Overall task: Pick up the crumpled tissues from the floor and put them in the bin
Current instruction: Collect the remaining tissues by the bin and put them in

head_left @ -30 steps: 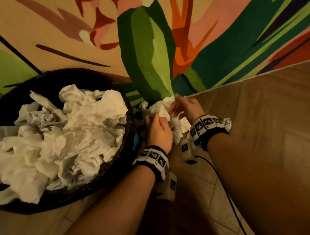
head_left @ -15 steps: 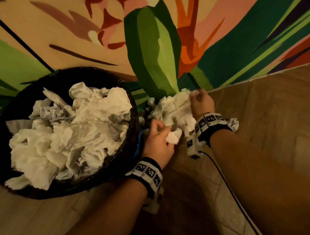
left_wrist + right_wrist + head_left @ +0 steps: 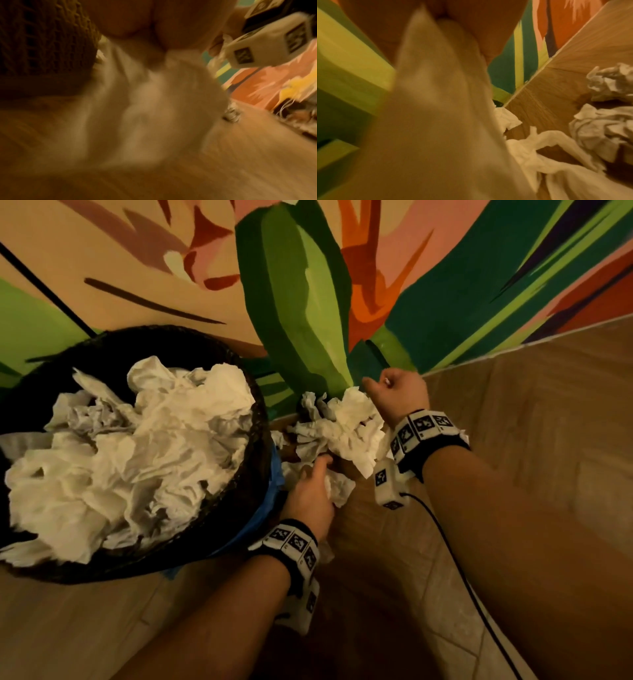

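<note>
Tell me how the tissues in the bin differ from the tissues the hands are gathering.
1. The tissues in the bin lie heaped inside the dark woven bin; the bunch being gathered is outside it, by the wall.
2. The binned heap is far larger than the gathered bunch.
3. Nothing touches the binned heap; the right hand and left hand grip the bunch.

Both are white and crumpled.

This looks like a room in a home or guest lodging. A wood-plank floor (image 3: 534, 446) meets a wall (image 3: 445, 285) painted with a large tropical mural of green leaves and orange flowers, and a dark woven bin (image 3: 239, 501) stands in the corner.
</note>
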